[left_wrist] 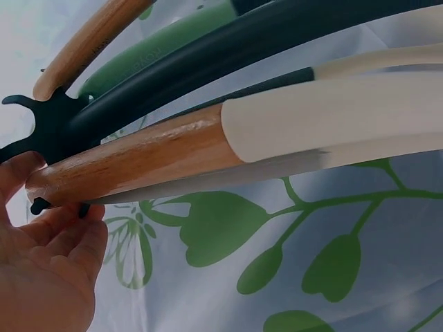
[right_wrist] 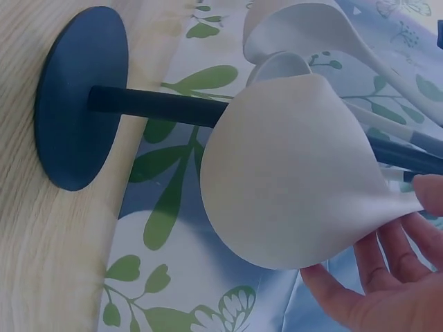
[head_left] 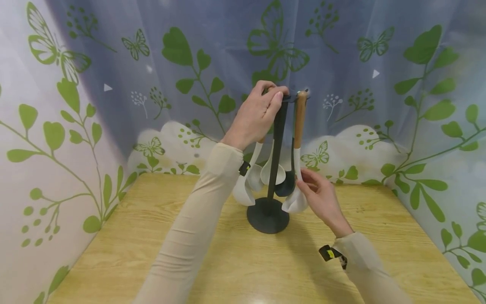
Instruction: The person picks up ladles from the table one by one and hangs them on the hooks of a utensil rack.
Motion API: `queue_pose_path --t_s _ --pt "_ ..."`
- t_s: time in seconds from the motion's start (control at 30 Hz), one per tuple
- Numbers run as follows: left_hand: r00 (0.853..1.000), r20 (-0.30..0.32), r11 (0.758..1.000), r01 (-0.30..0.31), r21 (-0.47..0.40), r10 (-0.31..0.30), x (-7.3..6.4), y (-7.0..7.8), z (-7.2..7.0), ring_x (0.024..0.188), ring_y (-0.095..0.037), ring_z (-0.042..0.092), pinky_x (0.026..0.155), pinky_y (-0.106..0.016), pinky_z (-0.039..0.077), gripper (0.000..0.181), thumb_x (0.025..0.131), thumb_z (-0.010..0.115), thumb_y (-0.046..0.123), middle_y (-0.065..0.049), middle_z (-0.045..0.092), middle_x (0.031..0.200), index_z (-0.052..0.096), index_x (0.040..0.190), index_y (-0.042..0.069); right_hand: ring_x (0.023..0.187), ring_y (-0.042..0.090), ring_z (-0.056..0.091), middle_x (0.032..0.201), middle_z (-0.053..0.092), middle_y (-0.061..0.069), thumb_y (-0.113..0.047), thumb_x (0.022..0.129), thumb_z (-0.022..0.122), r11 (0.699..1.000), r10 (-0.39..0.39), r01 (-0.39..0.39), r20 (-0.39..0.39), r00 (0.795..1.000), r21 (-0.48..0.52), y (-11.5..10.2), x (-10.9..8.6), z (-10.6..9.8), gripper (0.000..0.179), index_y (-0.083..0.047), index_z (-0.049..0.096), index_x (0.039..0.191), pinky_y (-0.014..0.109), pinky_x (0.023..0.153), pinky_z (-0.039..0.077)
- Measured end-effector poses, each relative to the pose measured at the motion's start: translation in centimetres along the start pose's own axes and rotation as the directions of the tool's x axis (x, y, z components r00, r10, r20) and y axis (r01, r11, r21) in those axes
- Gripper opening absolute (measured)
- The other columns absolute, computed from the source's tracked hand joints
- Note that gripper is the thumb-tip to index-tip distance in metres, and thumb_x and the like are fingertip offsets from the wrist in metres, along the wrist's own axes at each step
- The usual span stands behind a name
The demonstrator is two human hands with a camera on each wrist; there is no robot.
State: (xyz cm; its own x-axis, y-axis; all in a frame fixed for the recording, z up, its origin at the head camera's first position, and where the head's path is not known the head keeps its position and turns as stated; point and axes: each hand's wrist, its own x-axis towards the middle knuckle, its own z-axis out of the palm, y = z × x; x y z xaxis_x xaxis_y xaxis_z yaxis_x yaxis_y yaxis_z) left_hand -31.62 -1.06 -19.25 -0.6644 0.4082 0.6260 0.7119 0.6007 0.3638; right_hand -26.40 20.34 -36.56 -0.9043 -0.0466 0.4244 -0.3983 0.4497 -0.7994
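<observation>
A black utensil stand (head_left: 280, 139) rises from its round base (head_left: 268, 217) on the table. My left hand (head_left: 258, 112) holds its top, where the left wrist view shows fingers around the dark hook rack (left_wrist: 59, 128), beside a hanging wooden handle (left_wrist: 138, 152). At the stand's right side, a white ladle (head_left: 297, 202) with a wooden handle hangs from the top. My right hand (head_left: 322, 198) pinches its slim white neck just above the bowl. In the right wrist view that bowl (right_wrist: 291, 180) hides part of the post behind it.
Other utensils hang around the post: a white ladle (head_left: 243, 192) on the left, pale bowls (head_left: 282, 174) behind and a dark ladle (head_left: 284, 188). The wood-grain table (head_left: 171, 253) meets a leaf-patterned curtain (head_left: 224, 38) at the back. A green handle (left_wrist: 159, 48) hangs among them.
</observation>
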Motion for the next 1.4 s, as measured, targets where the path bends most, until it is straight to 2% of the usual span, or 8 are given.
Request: queue_pose_path --t_s 0.2,0.3,0.5,0.63,0.7,0.87,1.0,1.4 --pt "1.0 -0.004 1.0 0.009 -0.008 -0.009 0.1 0.0 0.2 0.115 -0.015 0.052 0.095 -0.031 0.044 0.049 0.108 0.021 0.039 -0.003 0.04 0.143 0.051 0.143 0.024 0.113 0.013 0.06 0.13 0.063 0.012 -0.025 0.101 0.057 0.999 -0.006 0.006 -0.012 1.0 0.043 0.6 -0.4 -0.3 0.037 -0.008 0.06 0.134 0.048 0.103 0.046" --pt "1.0 -0.01 1.0 0.013 -0.006 -0.013 0.1 0.1 0.2 0.116 -0.015 0.052 0.095 -0.031 0.044 0.049 0.108 0.021 0.038 -0.003 0.04 0.144 0.052 0.143 0.024 0.117 0.02 0.059 0.131 0.063 0.013 -0.026 0.101 0.056 0.999 -0.003 0.004 -0.014 1.0 0.052 1.1 -0.7 -0.5 0.037 -0.008 0.061 0.133 0.052 0.105 0.044" --pt "1.0 -0.028 1.0 0.003 -0.019 -0.004 0.1 0.1 0.2 0.113 -0.016 0.053 0.093 -0.031 0.044 0.047 0.108 0.022 0.035 -0.004 0.042 0.142 0.055 0.14 0.022 0.125 0.031 0.054 0.134 0.06 0.015 -0.03 0.102 0.054 0.998 0.07 -0.07 -0.026 0.997 0.007 2.3 -1.2 -1.3 0.04 -0.005 0.06 0.132 0.051 0.106 0.043" --pt "1.0 -0.03 1.0 0.001 -0.019 -0.001 0.1 0.1 0.0 0.114 -0.016 0.053 0.093 -0.03 0.044 0.047 0.108 0.022 0.035 -0.004 0.042 0.142 0.055 0.139 0.023 0.129 0.036 0.05 0.139 0.055 0.018 -0.03 0.102 0.053 0.992 0.075 -0.074 0.001 0.997 -0.1 3.2 -1.4 -2.1 0.042 -0.004 0.057 0.135 0.057 0.106 0.041" --pt "0.999 -0.032 1.0 -0.007 -0.018 0.007 0.1 0.1 0.0 0.115 -0.016 0.052 0.093 -0.03 0.044 0.047 0.108 0.022 0.035 -0.004 0.042 0.142 0.055 0.14 0.023 0.13 0.041 0.048 0.141 0.052 0.022 -0.03 0.103 0.052 0.978 0.068 -0.064 0.015 0.998 -0.199 3.6 -1.5 -2.6 0.045 -0.002 0.054 0.138 0.06 0.105 0.039" --pt "0.999 -0.038 1.0 -0.01 -0.024 0.009 0.1 0.1 -0.1 0.113 -0.016 0.053 0.092 -0.03 0.044 0.047 0.108 0.022 0.035 -0.005 0.041 0.142 0.055 0.14 0.022 0.132 0.05 0.04 0.145 0.045 0.029 -0.027 0.102 0.052 0.906 0.065 -0.039 0.047 0.997 -0.421 4.9 -1.6 -3.9 0.051 0.003 0.045 0.143 0.066 0.105 0.034" --pt "0.999 -0.037 1.0 -0.004 -0.027 0.003 0.1 0.1 -0.1 0.113 -0.016 0.052 0.091 -0.03 0.044 0.047 0.108 0.022 0.035 -0.005 0.041 0.142 0.054 0.14 0.022 0.132 0.053 0.038 0.144 0.042 0.033 -0.027 0.102 0.053 0.875 0.074 -0.028 0.076 0.994 -0.483 6.0 -1.9 -4.7 0.053 0.006 0.043 0.143 0.067 0.105 0.032" --pt "0.999 -0.034 0.998 0.022 -0.056 -0.024 -0.2 -0.3 0.5 0.11 -0.016 0.053 0.09 -0.03 0.044 0.048 0.108 0.021 0.037 -0.004 0.04 0.143 0.053 0.142 0.023 0.131 0.055 0.035 0.144 0.037 0.038 -0.028 0.102 0.052 0.826 0.169 -0.072 0.123 0.978 -0.559 8.6 -3.4 -5.6 0.056 0.01 0.043 0.142 0.068 0.105 0.031"
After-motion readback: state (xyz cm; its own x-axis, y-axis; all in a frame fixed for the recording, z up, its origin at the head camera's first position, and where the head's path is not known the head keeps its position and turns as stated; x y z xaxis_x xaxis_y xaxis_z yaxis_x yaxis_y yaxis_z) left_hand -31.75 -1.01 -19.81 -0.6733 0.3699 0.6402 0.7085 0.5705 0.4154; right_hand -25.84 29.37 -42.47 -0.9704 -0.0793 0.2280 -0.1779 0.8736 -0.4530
